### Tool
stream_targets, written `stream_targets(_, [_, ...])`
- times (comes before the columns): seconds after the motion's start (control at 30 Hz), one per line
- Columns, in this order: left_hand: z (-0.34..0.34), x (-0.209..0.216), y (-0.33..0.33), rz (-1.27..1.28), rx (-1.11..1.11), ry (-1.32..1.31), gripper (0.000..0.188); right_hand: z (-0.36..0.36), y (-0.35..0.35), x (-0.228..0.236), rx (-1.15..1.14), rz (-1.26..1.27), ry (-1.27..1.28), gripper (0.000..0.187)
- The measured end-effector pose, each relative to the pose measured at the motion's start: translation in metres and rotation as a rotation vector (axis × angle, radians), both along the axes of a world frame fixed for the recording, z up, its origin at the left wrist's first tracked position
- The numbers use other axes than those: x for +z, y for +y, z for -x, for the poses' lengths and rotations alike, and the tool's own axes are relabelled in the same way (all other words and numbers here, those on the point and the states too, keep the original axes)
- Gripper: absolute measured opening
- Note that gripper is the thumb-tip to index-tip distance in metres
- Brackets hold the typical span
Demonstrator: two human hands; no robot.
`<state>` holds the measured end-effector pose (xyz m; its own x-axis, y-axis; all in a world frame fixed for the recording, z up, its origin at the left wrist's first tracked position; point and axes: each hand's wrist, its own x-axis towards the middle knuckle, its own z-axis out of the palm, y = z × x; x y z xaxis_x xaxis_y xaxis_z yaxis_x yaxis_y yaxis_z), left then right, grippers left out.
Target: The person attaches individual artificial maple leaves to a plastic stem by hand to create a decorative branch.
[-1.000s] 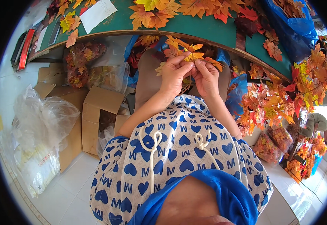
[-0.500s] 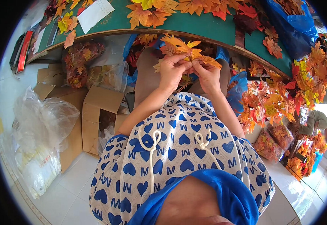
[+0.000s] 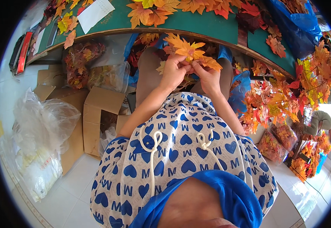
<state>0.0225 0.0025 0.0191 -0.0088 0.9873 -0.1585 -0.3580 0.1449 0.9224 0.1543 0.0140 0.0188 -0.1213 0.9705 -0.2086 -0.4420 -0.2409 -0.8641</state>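
Both your hands have lifted the orange and yellow fake maple leaf sprig a bit higher, just under the green tabletop. Your left hand and right hand pinch its stems. You seem to be joining leaves; next needs a careful, steady push.

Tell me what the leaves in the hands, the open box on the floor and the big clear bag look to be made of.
Orange leaves: likely artificial fabric or plastic; flat, uniform colour, matte.
Box: brown corrugated cardboard, dull, flaps open.
Clear bag: thin plastic film; crinkled, translucent, glossy highlights.
Both the left hand and the right hand pinch the leaves.
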Motion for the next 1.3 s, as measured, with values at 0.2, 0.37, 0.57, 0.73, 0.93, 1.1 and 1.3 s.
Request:
stream_targets(0.2, [-0.001,-0.004,-0.003,-0.061,0.039,0.175,0.017,-0.001,-0.002,-0.005,0.027,-0.077,-0.107,0.006])
stream_targets(0.37, [0.002,-0.016,-0.006,-0.072,0.071,0.6,0.02,-0.005,-0.001,-0.02,0.106,-0.248,-0.514,0.01])
stream_targets(0.57, [0.011,-0.014,0.004,0.121,0.258,-0.467,0.027,0.003,-0.007,-0.034,0.135,-0.091,-0.08,0.022])
stream_targets(0.73, [0.041,-0.013,0.015,0.078,0.237,-0.639,0.026,-0.009,-0.021,-0.04,0.553,-0.076,-0.341,0.031])
stream_targets(0.93, [0.052,-0.024,0.02,0.011,0.234,-0.676,0.027,-0.01,-0.026,-0.044,0.424,-0.225,-0.247,0.02])
stream_targets(1.1, [0.047,-0.029,0.006,0.05,0.074,-0.74,0.037,-0.008,-0.018,-0.042,0.349,-0.301,-0.374,0.02])
stream_targets(1.3, [0.042,-0.033,-0.006,0.07,-0.007,-0.666,0.04,-0.007,-0.019,-0.045,0.337,-0.277,-0.347,0.02])
